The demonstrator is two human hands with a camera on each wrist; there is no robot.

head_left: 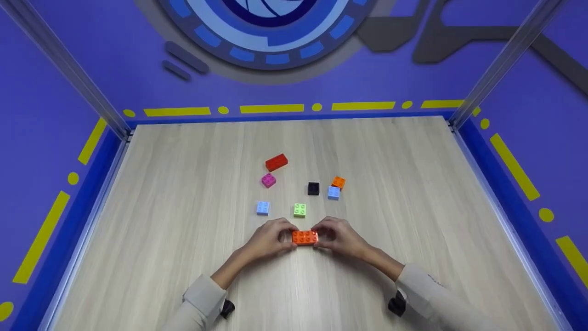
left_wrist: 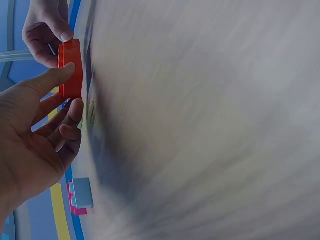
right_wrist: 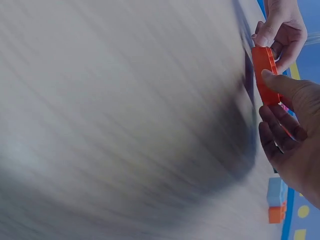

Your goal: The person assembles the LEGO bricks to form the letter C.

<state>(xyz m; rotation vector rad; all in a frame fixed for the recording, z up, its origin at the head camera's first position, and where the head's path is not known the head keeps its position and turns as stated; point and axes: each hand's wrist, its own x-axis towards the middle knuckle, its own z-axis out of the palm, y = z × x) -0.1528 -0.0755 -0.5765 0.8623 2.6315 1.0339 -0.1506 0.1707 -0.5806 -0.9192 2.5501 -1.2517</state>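
Between my two hands is an orange-red toy building brick (head_left: 305, 237), studs up, its long side running left to right. My left hand (head_left: 271, 237) pinches its left end, thumb on the near side and fingers on the far side. At the right end my right hand (head_left: 342, 236) pinches it the same way. The left wrist view shows the thumb pressed on the smooth side of the brick (left_wrist: 74, 80); a shadow lies on the table beneath. Just beyond the hands a lime-green brick (head_left: 299, 210) sits with its studs up.
A light blue brick (head_left: 262, 208) lies left of the green one. Farther back are a magenta brick (head_left: 268, 180), a long red brick (head_left: 276, 162) and a black brick (head_left: 313, 188). Another light blue brick (head_left: 333, 193) meets an orange brick (head_left: 338, 182). Blue walls (head_left: 110, 55) border the wooden table (head_left: 183, 184).
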